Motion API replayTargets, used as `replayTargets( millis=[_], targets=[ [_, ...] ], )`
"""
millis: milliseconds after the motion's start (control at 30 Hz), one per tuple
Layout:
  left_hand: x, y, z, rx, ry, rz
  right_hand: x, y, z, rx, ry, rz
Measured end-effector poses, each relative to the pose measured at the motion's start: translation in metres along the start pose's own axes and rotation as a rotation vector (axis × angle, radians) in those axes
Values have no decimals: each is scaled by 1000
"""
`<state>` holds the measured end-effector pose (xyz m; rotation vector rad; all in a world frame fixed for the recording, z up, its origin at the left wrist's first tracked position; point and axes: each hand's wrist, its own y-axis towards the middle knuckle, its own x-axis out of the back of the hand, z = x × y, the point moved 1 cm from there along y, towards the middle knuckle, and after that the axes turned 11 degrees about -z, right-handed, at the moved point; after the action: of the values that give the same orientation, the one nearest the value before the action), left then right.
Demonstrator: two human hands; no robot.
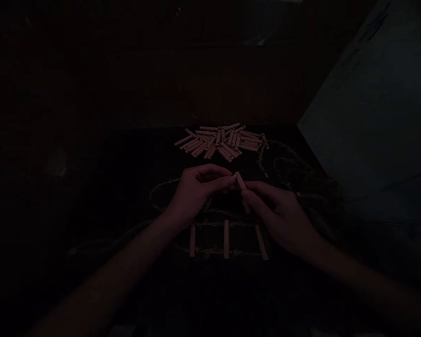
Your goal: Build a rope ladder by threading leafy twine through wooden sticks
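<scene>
My right hand (272, 208) pinches a short wooden peg (240, 181) between thumb and fingers, its upper end free. My left hand (198, 189) is closed in a pinch at that end, on what looks like the tip of a rope (235, 177) against the peg's hole. The dim light hides whether the rope goes through. Below the hands lies a small rope ladder (215, 251), with wooden rungs (226, 239) tied between two strands of rope.
Behind my hands is a pile of loose wooden pegs (219, 141) with holes near their ends. A short knotted rope piece (261, 159) hangs from a peg at the pile's right. Loose rope (291, 164) trails to the right, beside a pale surface (382, 121). The surroundings are very dark.
</scene>
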<state>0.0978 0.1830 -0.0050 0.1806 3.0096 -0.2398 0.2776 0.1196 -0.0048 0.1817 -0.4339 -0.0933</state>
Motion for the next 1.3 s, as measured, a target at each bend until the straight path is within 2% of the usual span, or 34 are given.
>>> replayTargets(
  millis=[367, 633, 800, 1033, 1300],
  targets=[
    [-2, -3, -3, -141, 117, -6, 0, -1, 1, 18, -8, -4],
    [-2, -6, -6, -208, 201, -22, -1, -2, -3, 190, -105, -63],
    [1, -4, -8, -105, 151, 38, 0, -4, -7, 313, -175, -100],
    [10, 1, -7, 36, 49, 185, 2, -2, -5, 427, -223, -57],
    [10, 6, 0, 120, -41, 173, 3, 0, -5, 372, -214, -20]
  ],
)
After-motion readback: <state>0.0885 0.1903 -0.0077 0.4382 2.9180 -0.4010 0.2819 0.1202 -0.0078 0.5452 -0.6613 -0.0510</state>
